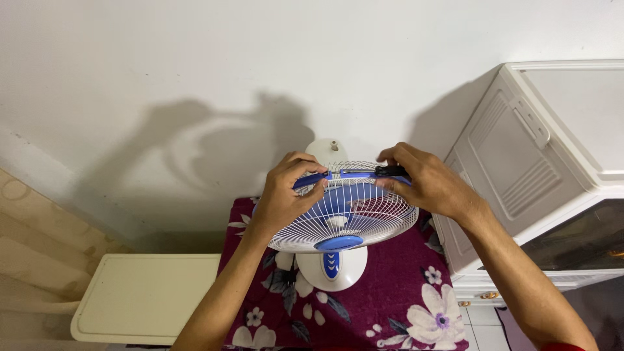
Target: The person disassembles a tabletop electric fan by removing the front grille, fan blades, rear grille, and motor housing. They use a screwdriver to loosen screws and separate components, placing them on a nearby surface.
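Item: small desk fan [341, 224], white body, round base with a blue control panel at the front. The grille is white wire with a blue hub cap at its centre and a blue plastic ring [354, 175] running round its rim; blue blades show behind the wires. The motor housing at the back is white, with a small knob on top. The fan stands upright on a bench draped in a maroon cloth [396, 292] printed with white and lilac flowers, close to a white wall [260, 65].

Left hand [283, 195]: fingers curled over the upper left of the grille rim, thumb and fingertips pinching the blue ring.

Right hand [429, 182]: fingers closed over the upper right of the rim, grasping the ring where a small black clip [391, 171] sits on it.

Surroundings: a white cabinet [539, 162] with a moulded side panel stands just right of the bench; a cream-coloured flat-topped stool [143, 296] sits lower, left of the bench.
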